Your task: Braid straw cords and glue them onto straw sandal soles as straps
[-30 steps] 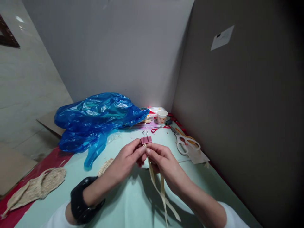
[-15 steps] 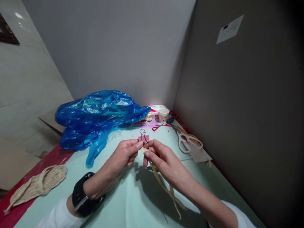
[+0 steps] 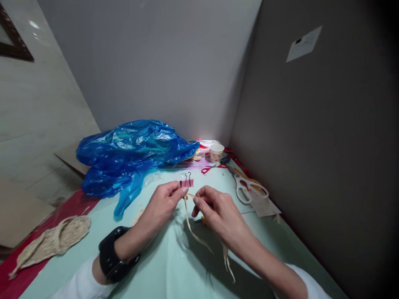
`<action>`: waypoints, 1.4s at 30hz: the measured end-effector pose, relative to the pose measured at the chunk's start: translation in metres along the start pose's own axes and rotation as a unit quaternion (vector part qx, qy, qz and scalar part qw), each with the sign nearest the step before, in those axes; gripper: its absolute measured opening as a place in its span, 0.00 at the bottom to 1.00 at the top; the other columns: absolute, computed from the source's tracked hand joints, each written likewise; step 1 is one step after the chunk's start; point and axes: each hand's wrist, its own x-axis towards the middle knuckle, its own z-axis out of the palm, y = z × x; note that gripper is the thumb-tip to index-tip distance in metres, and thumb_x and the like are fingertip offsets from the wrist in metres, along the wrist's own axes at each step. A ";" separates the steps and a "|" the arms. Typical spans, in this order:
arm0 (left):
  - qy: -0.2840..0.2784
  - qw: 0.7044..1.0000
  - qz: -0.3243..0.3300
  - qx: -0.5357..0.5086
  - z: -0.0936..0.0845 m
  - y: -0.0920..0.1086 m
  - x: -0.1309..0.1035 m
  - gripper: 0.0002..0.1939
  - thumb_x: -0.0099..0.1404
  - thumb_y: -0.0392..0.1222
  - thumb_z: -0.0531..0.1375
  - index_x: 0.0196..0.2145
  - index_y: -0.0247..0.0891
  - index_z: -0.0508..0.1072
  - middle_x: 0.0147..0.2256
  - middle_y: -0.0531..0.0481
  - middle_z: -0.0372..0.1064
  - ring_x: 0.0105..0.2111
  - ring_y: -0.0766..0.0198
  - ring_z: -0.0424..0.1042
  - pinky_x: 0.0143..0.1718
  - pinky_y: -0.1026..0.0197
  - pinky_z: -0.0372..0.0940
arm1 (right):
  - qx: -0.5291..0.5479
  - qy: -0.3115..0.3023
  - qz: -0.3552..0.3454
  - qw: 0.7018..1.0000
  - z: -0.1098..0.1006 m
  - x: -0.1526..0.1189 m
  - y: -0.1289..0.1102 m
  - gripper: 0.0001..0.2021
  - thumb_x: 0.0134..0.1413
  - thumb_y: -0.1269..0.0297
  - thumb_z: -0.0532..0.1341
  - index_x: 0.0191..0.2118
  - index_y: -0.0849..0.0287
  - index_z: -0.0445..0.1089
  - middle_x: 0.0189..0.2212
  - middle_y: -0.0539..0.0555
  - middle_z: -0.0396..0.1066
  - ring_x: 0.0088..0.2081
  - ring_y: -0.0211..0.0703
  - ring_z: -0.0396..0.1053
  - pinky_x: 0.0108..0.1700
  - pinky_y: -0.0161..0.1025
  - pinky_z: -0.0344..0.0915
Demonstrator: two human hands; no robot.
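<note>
"Grip?"
"Your left hand (image 3: 163, 202) pinches pale strands (image 3: 187, 214) at the pink clip's (image 3: 187, 183) lower edge, mid-frame; your right hand (image 3: 220, 211) pinches one, just beside."
"Step?"
"Looks like strand-parting. Next pull would need your left pinch firm."
"Materials?"
"Strands flat, limp, fibrous; clip smooth. Crinkly blue bag (image 3: 137, 145) left of centre; coarse, oval woven piece (image 3: 60, 236) lower left."

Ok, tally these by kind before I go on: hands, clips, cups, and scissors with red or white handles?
Hands: 2 (left hand, right hand)
Clip: 1
Cup: 1
Scissors: 2 (red pair, white pair)
Total: 6
</note>
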 end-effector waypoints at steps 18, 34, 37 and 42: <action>-0.073 0.958 -0.096 -0.259 0.004 0.006 -0.009 0.13 0.62 0.48 0.60 0.30 0.35 0.67 0.21 0.60 0.51 0.19 0.74 0.44 0.18 0.68 0.38 | -0.099 0.139 -0.200 0.965 0.004 -0.010 -0.011 0.09 0.60 0.60 0.57 0.36 0.58 0.70 0.30 0.54 0.70 0.34 0.45 0.65 0.37 0.42 0.58; -0.135 0.968 -0.062 -0.202 0.014 0.010 -0.014 0.11 0.63 0.45 0.58 0.27 0.35 0.65 0.23 0.58 0.55 0.22 0.72 0.50 0.23 0.67 0.47 | 0.380 0.088 0.022 0.920 -0.003 0.014 0.008 0.15 0.50 0.61 0.67 0.42 0.59 0.67 0.24 0.43 0.63 0.24 0.32 0.61 0.28 0.32 0.56; -0.113 0.966 -0.076 -0.221 0.011 0.013 -0.015 0.12 0.62 0.46 0.59 0.28 0.34 0.67 0.22 0.57 0.55 0.22 0.72 0.49 0.22 0.67 0.44 | 0.452 0.056 0.038 0.889 -0.002 0.012 0.008 0.18 0.52 0.58 0.67 0.45 0.58 0.65 0.27 0.45 0.65 0.28 0.33 0.63 0.33 0.33 0.59; -0.080 0.957 -0.099 -0.262 0.006 0.011 -0.013 0.11 0.60 0.44 0.60 0.30 0.32 0.70 0.22 0.56 0.57 0.21 0.74 0.50 0.21 0.69 0.43 | 0.482 -0.060 0.036 0.873 0.002 0.008 0.006 0.15 0.52 0.64 0.67 0.44 0.59 0.67 0.38 0.52 0.68 0.40 0.39 0.67 0.46 0.39 0.62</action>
